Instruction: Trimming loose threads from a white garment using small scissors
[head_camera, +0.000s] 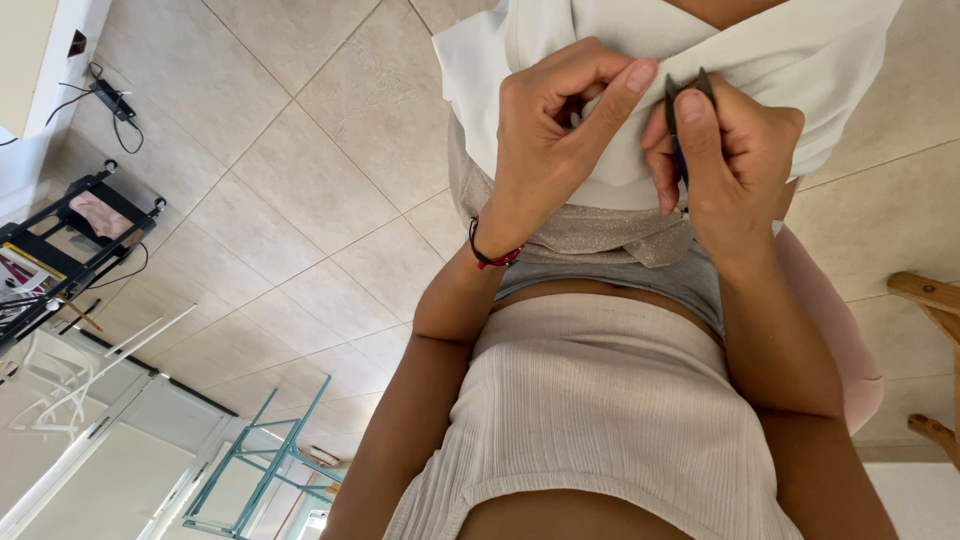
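While left hand pinches white fabric in a closed grip, right hand beside it is clamped on small dark snips.

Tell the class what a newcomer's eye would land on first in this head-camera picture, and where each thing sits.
At top centre, the left hand pinches a fold of white fabric spread over the lap. Beside it, the right hand holds a small dark snipping tool, its two tips pointing up at the cloth. A red cord bracelet circles the left wrist, and beige floor tiles fill the left of the view.
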